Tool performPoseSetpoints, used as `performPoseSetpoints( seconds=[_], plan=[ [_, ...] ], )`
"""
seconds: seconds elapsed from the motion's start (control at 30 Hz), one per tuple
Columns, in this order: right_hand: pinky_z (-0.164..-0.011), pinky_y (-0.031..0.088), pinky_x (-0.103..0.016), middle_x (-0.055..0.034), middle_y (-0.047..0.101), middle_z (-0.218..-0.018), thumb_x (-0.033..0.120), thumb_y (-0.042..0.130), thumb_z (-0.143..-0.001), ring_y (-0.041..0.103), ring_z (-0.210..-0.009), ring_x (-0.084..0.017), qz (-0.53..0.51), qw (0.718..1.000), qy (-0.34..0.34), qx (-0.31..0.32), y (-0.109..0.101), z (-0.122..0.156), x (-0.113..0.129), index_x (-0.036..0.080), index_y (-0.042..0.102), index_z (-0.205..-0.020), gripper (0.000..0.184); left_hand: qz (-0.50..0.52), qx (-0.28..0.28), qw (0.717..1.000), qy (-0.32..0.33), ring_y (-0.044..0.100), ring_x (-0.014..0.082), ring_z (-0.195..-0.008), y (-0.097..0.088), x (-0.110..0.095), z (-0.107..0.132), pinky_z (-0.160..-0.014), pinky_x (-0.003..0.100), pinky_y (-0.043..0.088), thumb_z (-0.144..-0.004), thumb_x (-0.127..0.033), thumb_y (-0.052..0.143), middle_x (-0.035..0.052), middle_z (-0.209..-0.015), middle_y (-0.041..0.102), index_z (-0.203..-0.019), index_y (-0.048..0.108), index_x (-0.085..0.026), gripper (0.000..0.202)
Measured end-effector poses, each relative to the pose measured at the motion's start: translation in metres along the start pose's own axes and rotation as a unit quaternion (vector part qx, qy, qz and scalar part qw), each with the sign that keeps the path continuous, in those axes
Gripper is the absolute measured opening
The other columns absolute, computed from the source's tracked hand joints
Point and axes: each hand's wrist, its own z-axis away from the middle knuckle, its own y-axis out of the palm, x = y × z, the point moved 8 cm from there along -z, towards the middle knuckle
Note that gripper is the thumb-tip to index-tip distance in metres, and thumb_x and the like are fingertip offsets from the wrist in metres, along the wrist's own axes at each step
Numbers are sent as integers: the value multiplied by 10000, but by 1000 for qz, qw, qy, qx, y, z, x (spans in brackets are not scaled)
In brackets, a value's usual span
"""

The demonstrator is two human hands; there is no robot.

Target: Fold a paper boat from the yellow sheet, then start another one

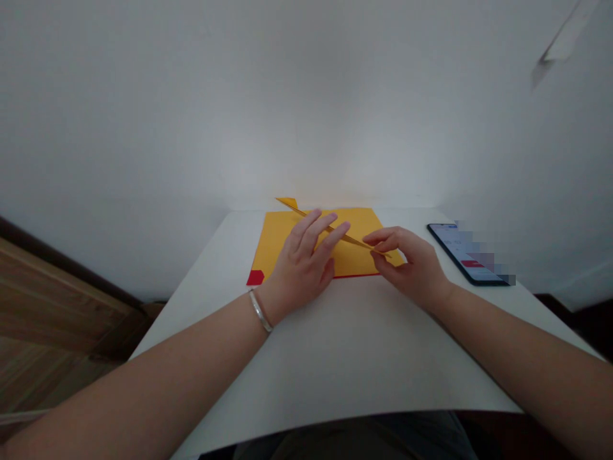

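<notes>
A folded yellow paper strip (288, 202) runs diagonally from the far left to the near right, above a stack of yellow sheets (274, 239) lying on the white table (354, 358). My left hand (304, 265) lies with fingers stretched flat across the strip and presses it onto the stack. My right hand (407, 265) pinches the near right end of the strip between thumb and forefinger. A silver bangle (260, 311) sits on my left wrist.
A red sheet corner (255, 277) sticks out under the stack at its near left. A phone (467, 253) with a lit screen lies on the table to the right. The white wall stands just behind the table. Wooden flooring shows at the left.
</notes>
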Motion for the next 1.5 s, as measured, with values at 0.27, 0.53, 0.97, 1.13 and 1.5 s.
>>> performPoseSetpoints(
  seconds=[0.27, 0.53, 0.97, 1.13, 1.5],
  plan=[
    [-774, 504, -338, -27, 699, -895, 92, 614, -712, 627, -866, -189, 71, 988, -67, 123, 16, 5, 4, 225, 515, -786, 182, 78, 77, 994, 9, 443, 250, -1220, 19, 2, 3, -1050, 463, 387, -813, -75, 492, 131, -1256, 509, -1145, 559, -146, 346],
    [-736, 496, -296, -59, 691, -881, 154, 583, -754, 624, -863, -184, 89, 957, -98, 257, 41, 12, 7, 191, 630, -824, 91, 88, 144, 986, 0, 538, 222, -1049, 35, 9, 8, -941, 412, 461, -849, -153, 578, 93, -1080, 615, -960, 665, -165, 142],
    [-672, 447, -277, -33, 699, -806, 274, 533, -882, 629, -743, -157, 118, 943, -103, 293, 51, 17, 18, 199, 679, -816, 177, 106, 222, 969, -16, 586, 188, -950, 43, 6, 11, -862, 340, 485, -891, -200, 512, 67, -1034, 645, -984, 675, -177, 190],
    [-702, 456, -285, -29, 705, -845, 312, 550, -882, 625, -792, -166, 114, 943, -66, 305, 53, 18, 14, 223, 702, -828, 184, 135, 224, 965, -16, 582, 186, -967, 45, 5, 11, -888, 346, 470, -915, -224, 473, 69, -1031, 656, -1021, 669, -174, 229],
    [-717, 442, -280, -34, 636, -843, 265, 616, -822, 574, -794, -151, 28, 953, 68, 295, 58, 20, -10, 197, 666, -758, 106, 174, 267, 948, 1, 519, 228, -1093, 45, 1, 15, -981, 400, 392, -888, -364, 527, 92, -1161, 590, -1153, 606, -199, 322]
  ],
)
